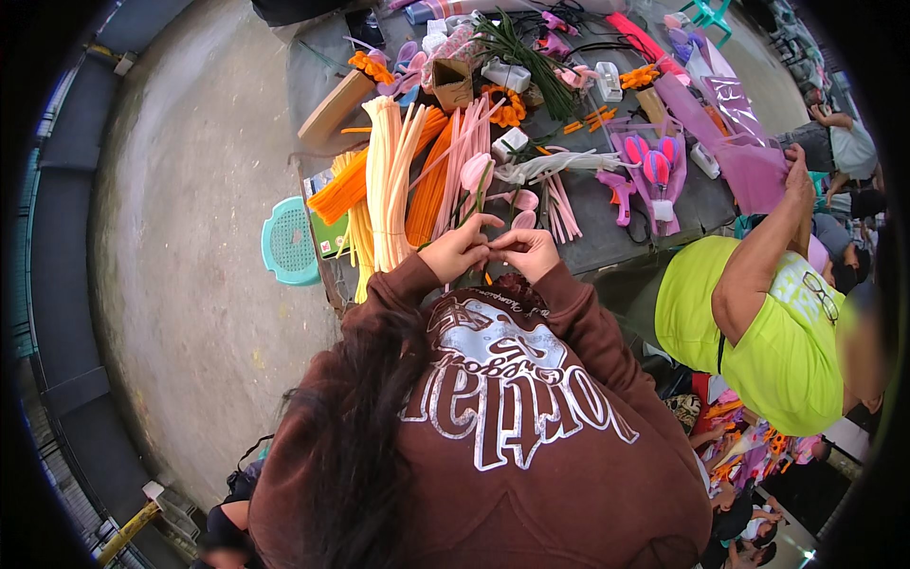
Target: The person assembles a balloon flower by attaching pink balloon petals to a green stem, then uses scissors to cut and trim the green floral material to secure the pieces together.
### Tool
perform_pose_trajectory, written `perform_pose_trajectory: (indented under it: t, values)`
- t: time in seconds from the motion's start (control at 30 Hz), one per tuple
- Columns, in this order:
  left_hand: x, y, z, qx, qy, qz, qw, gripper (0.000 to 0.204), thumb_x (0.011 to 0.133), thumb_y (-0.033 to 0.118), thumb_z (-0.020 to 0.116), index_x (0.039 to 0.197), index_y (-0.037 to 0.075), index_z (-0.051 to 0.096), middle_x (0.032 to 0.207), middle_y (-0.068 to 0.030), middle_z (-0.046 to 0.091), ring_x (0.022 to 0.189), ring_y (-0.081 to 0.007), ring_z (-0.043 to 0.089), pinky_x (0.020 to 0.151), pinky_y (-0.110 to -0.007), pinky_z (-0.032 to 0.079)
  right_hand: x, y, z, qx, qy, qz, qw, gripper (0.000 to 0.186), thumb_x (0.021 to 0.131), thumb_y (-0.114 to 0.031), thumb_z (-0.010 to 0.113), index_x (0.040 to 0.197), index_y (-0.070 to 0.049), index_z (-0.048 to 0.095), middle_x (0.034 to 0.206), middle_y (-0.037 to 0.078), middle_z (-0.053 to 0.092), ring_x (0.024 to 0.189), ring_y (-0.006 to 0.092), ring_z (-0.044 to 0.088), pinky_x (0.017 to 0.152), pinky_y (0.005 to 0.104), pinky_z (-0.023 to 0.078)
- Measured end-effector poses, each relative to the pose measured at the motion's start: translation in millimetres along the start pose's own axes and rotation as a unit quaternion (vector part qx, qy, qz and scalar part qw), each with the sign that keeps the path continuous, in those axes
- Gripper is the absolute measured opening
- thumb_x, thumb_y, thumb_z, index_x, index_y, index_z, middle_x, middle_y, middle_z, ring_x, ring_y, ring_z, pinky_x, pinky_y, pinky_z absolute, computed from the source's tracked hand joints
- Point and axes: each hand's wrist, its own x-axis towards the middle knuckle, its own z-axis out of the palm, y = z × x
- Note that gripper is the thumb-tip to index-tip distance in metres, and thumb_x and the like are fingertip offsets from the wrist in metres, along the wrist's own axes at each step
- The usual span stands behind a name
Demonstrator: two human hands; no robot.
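Note:
At the table's near edge, my left hand [458, 248] and my right hand [527, 253] meet with fingertips pinched together. What is between them is too small to make out. Just beyond my left hand is a pale pink tulip [476, 174] with a green stem running down toward my fingers; whether I hold that stem is unclear. Pink petal-like pieces [523, 200] lie beyond my fingertips. Left of my hands are bundles of fuzzy craft stems: cream stems [387, 175], orange stems [339, 194] and pink stems [459, 156].
A pink glue gun [619, 194] and a wrapped pink-and-blue bouquet [656, 171] lie to the right. Green stems [531, 57] and a cardboard box [452, 85] are farther back. A person in a lime shirt [706, 303] handles purple wrapping [749, 180]. A turquoise stool [289, 242] stands left.

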Motion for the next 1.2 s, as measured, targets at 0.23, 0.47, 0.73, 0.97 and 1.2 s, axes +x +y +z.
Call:
perform_pose_trajectory:
  t: [0.23, 0.47, 0.73, 0.97, 1.2]
  values:
    - [3.9, -29.7, 3.8, -0.107, 0.081, 0.027, 0.991, 0.032, 0.089, 0.003, 0.042, 0.120, 0.004, 0.033, 0.073, -0.0001, 0.046, 0.064, -0.0072, 0.047, 0.057, -0.020, 0.040, 10.0, 0.4, 4.1, -0.026, 0.009, 0.004, 1.000, 0.010, 0.075, 0.003, 0.061, 0.085, 0.002, 0.061, 0.082, 0.007, 0.064, 0.075, 0.0118, 0.061, 0.069, 0.0229, 0.049]
    - [0.1, -60.3, -6.4, -0.030, 0.091, -0.105, 0.990, 0.016, 0.083, 0.007, 0.056, 0.096, -0.002, 0.053, 0.077, -0.0040, 0.058, 0.067, -0.0095, 0.056, 0.061, -0.021, 0.045, 11.9, 15.1, 10.9, -0.177, 0.023, -0.090, 0.980, 0.008, 0.074, 0.001, 0.062, 0.082, 0.002, 0.063, 0.079, 0.005, 0.064, 0.073, 0.0090, 0.060, 0.068, 0.0219, 0.049]
    - [-6.3, -48.8, -16.9, -0.120, 0.229, -0.076, 0.963, 0.023, 0.081, 0.003, 0.057, 0.103, -0.006, 0.056, 0.083, -0.0083, 0.063, 0.069, -0.0102, 0.059, 0.065, -0.021, 0.047, 60.4, 39.8, -11.0, -0.063, 0.066, 0.077, 0.993, 0.026, 0.078, -0.006, 0.061, 0.102, -0.002, 0.054, 0.072, 0.007, 0.060, 0.066, 0.0128, 0.060, 0.055, 0.0235, 0.049]
    - [-11.2, -44.0, -32.1, -0.193, 0.312, -0.036, 0.930, 0.016, 0.083, 0.007, 0.057, 0.093, -0.005, 0.059, 0.076, -0.0067, 0.062, 0.066, -0.0097, 0.056, 0.062, -0.021, 0.046, 89.1, 78.8, -24.7, -0.380, 0.124, -0.038, 0.916, 0.023, 0.074, -0.021, 0.066, 0.084, -0.001, 0.062, 0.066, 0.007, 0.060, 0.056, 0.0149, 0.056, 0.052, 0.0270, 0.043]
    - [-22.1, -34.0, -39.1, -0.187, 0.332, -0.028, 0.924, 0.019, 0.083, 0.008, 0.058, 0.095, -0.007, 0.057, 0.077, -0.0078, 0.062, 0.066, -0.0104, 0.056, 0.061, -0.021, 0.046, 54.5, 23.9, -36.2, -0.064, 0.111, 0.093, 0.987, 0.023, 0.075, -0.017, 0.066, 0.087, 0.001, 0.059, 0.064, 0.006, 0.060, 0.056, 0.0123, 0.058, 0.048, 0.0253, 0.045]
